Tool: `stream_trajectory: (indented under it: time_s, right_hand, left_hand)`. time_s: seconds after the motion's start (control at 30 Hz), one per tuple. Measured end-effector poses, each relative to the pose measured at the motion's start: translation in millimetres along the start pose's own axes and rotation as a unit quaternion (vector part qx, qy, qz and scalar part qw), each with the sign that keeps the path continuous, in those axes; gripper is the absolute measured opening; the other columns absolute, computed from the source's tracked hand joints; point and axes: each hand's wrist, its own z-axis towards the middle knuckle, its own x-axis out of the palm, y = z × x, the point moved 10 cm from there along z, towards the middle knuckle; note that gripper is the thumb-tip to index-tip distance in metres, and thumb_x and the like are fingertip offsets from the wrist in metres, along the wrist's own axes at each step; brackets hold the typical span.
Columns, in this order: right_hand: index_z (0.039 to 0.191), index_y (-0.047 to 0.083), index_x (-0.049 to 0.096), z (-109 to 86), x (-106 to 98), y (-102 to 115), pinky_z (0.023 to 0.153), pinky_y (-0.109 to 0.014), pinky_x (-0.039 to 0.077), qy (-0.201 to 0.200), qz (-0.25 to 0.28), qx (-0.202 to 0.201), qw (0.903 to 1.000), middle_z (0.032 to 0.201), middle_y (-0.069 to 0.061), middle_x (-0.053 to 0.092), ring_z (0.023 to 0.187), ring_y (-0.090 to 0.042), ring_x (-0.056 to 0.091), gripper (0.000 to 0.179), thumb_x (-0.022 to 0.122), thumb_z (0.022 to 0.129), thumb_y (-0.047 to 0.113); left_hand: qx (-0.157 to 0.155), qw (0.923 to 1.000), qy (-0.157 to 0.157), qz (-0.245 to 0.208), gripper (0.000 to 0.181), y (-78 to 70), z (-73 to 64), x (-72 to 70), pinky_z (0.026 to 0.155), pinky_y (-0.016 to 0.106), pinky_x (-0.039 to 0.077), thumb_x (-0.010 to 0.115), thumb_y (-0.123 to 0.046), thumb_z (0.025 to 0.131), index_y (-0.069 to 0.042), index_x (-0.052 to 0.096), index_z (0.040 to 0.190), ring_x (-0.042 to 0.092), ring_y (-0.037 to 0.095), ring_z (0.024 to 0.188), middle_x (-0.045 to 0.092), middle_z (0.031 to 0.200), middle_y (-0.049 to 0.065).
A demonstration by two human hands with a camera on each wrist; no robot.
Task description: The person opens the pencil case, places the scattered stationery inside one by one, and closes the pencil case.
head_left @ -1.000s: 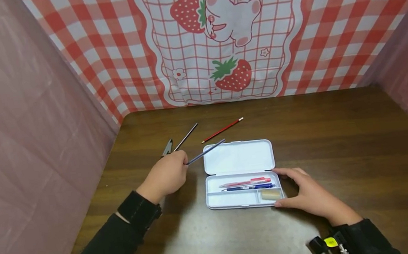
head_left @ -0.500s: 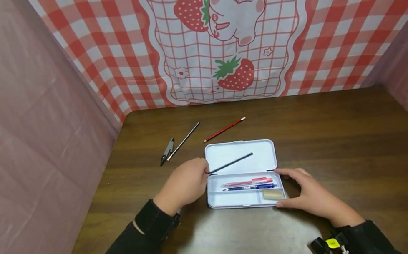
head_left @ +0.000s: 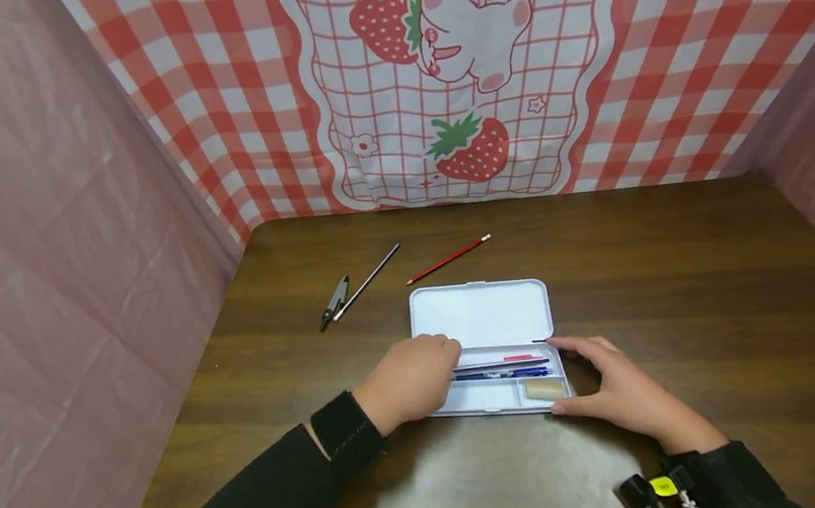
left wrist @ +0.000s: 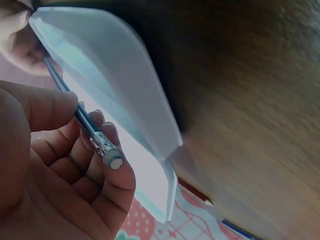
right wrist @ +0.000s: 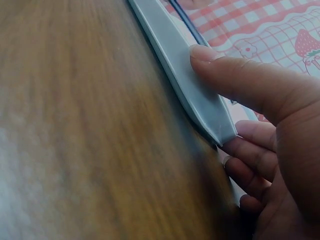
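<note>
A white pencil case [head_left: 480, 313] lies with its lid folded back on the table. My left hand [head_left: 414, 377] is over its left end and pinches a dark pencil [left wrist: 86, 121] between thumb and fingers, near the eraser end. The pencil's shaft extends over the long compartment, above a blue pen [head_left: 508, 375] and a partly hidden red pen [head_left: 521, 357]. A beige eraser [head_left: 544, 389] sits in the small front-right compartment. My right hand [head_left: 622, 389] grips the case's right end, thumb on the front wall and fingers at the back corner.
Behind and left of the case lie a compass [head_left: 334, 302] and a thin silvery pencil [head_left: 368, 282] beside it. A red pencil [head_left: 448, 260] lies behind the lid. A checked cloth [head_left: 241, 114] hangs along the table's far edge.
My left hand has carried the dark pencil rightward and down from beside the compass to the case, levelling it over the long compartment. My right hand has stayed on the case's right end.
</note>
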Motion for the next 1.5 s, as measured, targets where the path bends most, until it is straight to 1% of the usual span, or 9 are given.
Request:
stream_trajectory:
  time_s: [0.17, 0.3, 0.53, 0.7, 0.87, 1.03, 1.17, 1.37, 1.5]
  right_hand:
    - [0.146, 0.011, 0.055, -0.1, -0.4, 0.4, 0.104, -0.063, 0.037, 0.001, 0.001, 0.002, 1.0000, 0.138, -0.018, 0.054, 0.127, -0.038, 0.046, 0.090, 0.093, 0.073, 0.048]
    - [0.146, 0.011, 0.055, 0.0, -0.8, 0.1, 0.103, -0.063, 0.038, 0.004, 0.001, 0.004, 1.0000, 0.139, -0.018, 0.054, 0.126, -0.038, 0.046, 0.091, 0.092, 0.073, 0.049]
    - [0.146, 0.011, 0.055, 0.1, 0.0, -0.9, 0.104, -0.063, 0.037, 0.004, 0.000, 0.002, 1.0000, 0.140, -0.018, 0.054, 0.128, -0.038, 0.046, 0.091, 0.092, 0.073, 0.050]
    - [0.147, 0.011, 0.054, 0.1, 0.1, -1.1, 0.104, -0.064, 0.037, 0.006, 0.001, 0.003, 1.0000, 0.140, -0.018, 0.054, 0.128, -0.038, 0.046, 0.091, 0.092, 0.073, 0.050]
    - [0.147, 0.011, 0.054, -0.2, 0.2, -0.7, 0.104, -0.064, 0.036, 0.008, 0.004, 0.002, 1.0000, 0.140, -0.018, 0.053, 0.128, -0.038, 0.045, 0.090, 0.092, 0.074, 0.049]
    - [0.146, 0.010, 0.054, -0.6, 0.7, -0.3, 0.105, -0.064, 0.036, 0.005, 0.005, 0.000, 1.0000, 0.140, -0.019, 0.053, 0.129, -0.039, 0.045, 0.091, 0.092, 0.073, 0.049]
    - [0.146, 0.010, 0.054, -0.6, 1.4, -0.5, 0.105, -0.064, 0.036, 0.004, 0.004, 0.001, 1.0000, 0.139, -0.019, 0.054, 0.128, -0.039, 0.046, 0.091, 0.092, 0.073, 0.049]
    - [0.146, 0.010, 0.054, -0.5, 0.3, 1.9, 0.104, -0.064, 0.036, 0.003, 0.002, -0.002, 1.0000, 0.139, -0.019, 0.054, 0.128, -0.039, 0.046, 0.091, 0.093, 0.073, 0.047]
    - [0.147, 0.010, 0.055, -0.5, -1.1, 4.4, 0.104, -0.064, 0.036, 0.000, 0.003, -0.009, 1.0000, 0.139, -0.020, 0.054, 0.128, -0.040, 0.046, 0.090, 0.093, 0.074, 0.045]
  left_hand:
    - [0.012, 0.9996, 0.025, 0.005, 0.037, -8.2, 4.2, 6.6, 0.094, 0.035, 0.053, 0.071, -0.030, 0.098, -0.014, 0.064, 0.131, 0.060, 0.013, 0.094, 0.068, 0.115, 0.000]
    - [0.016, 0.9993, 0.033, 0.006, 0.038, -10.9, 6.2, 7.9, 0.094, 0.035, 0.053, 0.071, -0.029, 0.099, -0.014, 0.064, 0.132, 0.059, 0.013, 0.094, 0.068, 0.115, 0.000]
    - [-0.001, 0.9994, 0.036, -0.006, 0.037, -3.8, 9.0, 7.7, 0.091, 0.034, 0.054, 0.072, -0.029, 0.097, -0.014, 0.065, 0.131, 0.058, 0.013, 0.090, 0.068, 0.110, 0.000]
    - [0.002, 0.9992, 0.039, -0.008, 0.033, -2.4, 9.9, 6.4, 0.085, 0.032, 0.053, 0.073, -0.027, 0.097, -0.015, 0.067, 0.127, 0.057, 0.012, 0.085, 0.067, 0.103, -0.002]
    - [0.008, 0.9994, 0.034, -0.005, 0.029, -4.4, 12.4, 5.1, 0.081, 0.030, 0.053, 0.072, -0.026, 0.098, -0.017, 0.068, 0.125, 0.056, 0.011, 0.083, 0.065, 0.099, -0.004]
    - [0.021, 0.9996, 0.019, -0.001, 0.022, -8.6, 15.1, 3.4, 0.076, 0.029, 0.050, 0.066, -0.029, 0.102, -0.019, 0.070, 0.121, 0.055, 0.011, 0.081, 0.062, 0.093, -0.005]
    - [0.027, 0.9995, 0.015, -0.001, 0.020, -10.5, 15.7, 3.5, 0.076, 0.029, 0.049, 0.065, -0.030, 0.103, -0.020, 0.071, 0.119, 0.054, 0.011, 0.080, 0.062, 0.092, -0.006]
    - [0.031, 0.9994, 0.015, 0.003, 0.017, -12.1, 18.1, 2.5, 0.077, 0.029, 0.049, 0.069, -0.023, 0.100, -0.021, 0.070, 0.117, 0.055, 0.011, 0.081, 0.062, 0.091, -0.006]
    - [0.028, 0.9994, 0.013, 0.013, 0.018, -11.9, 21.9, 1.3, 0.079, 0.030, 0.050, 0.066, -0.021, 0.102, -0.021, 0.070, 0.120, 0.055, 0.011, 0.082, 0.062, 0.092, -0.006]
